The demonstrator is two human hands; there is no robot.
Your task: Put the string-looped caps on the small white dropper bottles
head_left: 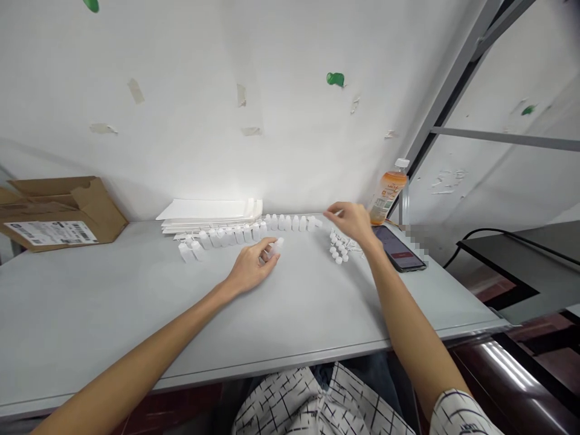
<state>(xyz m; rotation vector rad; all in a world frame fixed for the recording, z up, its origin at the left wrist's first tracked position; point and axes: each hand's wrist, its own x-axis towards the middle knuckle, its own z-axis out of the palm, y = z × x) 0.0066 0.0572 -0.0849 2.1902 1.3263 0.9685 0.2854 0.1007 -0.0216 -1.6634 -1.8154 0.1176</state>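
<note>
My left hand [252,266] has its fingers closed round a small translucent white dropper bottle [278,243], just above the table. My right hand [351,219] is over the table at the right end of a row of similar small bottles [288,223], its fingertips drawn together. Whatever may be between those fingertips is too small to make out. Below and beside the right wrist lies a cluster of small white caps [339,249]. More small bottles [222,237] stand in a line to the left, in front of a paper stack, with a couple [190,249] nearer me.
A stack of white paper or card [208,210] lies against the wall. An open cardboard box [63,211] sits at the far left. On the right are an orange drink bottle [388,192] and a phone [401,249]. The table's front edge [281,364] runs before my lap.
</note>
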